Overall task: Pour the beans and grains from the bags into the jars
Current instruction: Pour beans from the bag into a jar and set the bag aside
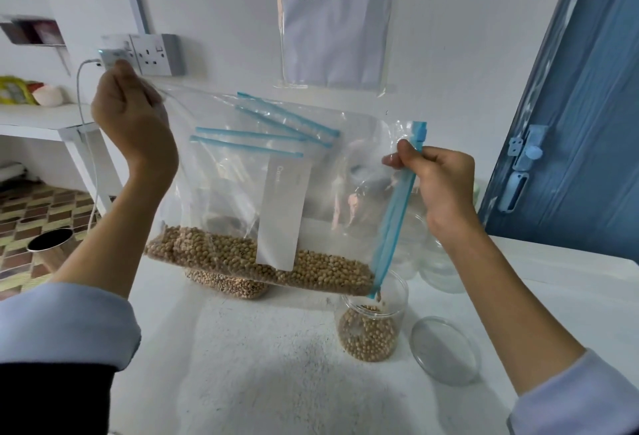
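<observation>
Zip bag (276, 192) of soybeans (262, 261) held up w/ long axis tilted, low corner at the mouth of the open jar (371, 324) on the counter (262, 365), beans dropping in. Left hand (133, 116) pinches the high far corner; right hand (435, 185) pinches the blue zip strip (397, 213), nearer the jar. Jar looks approx half full. Lid (446, 350) just beside the jar.

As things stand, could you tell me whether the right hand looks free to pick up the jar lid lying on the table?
Probably not yet. The right hand pinches the bag's blue zip strip while beans pour into the jar. The lid lies unobstructed just below it, but that grip would have to let go first.
</observation>
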Action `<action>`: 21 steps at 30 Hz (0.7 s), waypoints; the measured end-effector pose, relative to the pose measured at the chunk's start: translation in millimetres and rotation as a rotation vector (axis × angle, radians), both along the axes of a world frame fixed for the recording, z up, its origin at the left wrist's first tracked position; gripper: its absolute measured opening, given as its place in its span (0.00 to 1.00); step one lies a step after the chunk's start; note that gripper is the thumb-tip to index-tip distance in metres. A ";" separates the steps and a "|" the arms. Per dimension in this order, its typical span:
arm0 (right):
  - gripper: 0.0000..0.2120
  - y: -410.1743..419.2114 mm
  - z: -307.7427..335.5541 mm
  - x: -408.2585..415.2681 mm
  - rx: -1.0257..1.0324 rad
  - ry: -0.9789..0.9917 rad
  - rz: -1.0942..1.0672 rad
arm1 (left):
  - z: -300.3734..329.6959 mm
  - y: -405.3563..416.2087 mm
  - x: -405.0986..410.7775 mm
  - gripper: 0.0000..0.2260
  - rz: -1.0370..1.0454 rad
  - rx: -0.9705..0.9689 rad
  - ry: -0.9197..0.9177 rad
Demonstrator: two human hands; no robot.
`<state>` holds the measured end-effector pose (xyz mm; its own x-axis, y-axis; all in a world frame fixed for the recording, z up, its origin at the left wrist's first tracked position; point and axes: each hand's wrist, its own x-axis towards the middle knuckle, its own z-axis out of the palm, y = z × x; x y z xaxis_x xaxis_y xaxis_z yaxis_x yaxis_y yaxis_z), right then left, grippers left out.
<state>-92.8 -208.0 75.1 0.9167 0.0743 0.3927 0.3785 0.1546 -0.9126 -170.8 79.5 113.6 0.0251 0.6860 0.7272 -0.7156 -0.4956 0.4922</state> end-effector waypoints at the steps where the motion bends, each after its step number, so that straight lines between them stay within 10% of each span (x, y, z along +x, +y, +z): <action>1: 0.11 -0.3 0.6 0.5 0.016 0.006 -0.017 | 0.8 0.7 -0.1 0.18 0.002 0.002 -0.008; 21: 0.11 -0.2 4.9 1.4 0.019 0.061 0.026 | 2.7 3.2 1.4 0.19 -0.015 -0.012 -0.023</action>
<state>-91.5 -208.1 80.0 0.9367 0.0917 0.3379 0.3179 0.1817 -0.9306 -169.5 82.8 116.3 0.0188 0.6947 0.7191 -0.7340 -0.4788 0.4818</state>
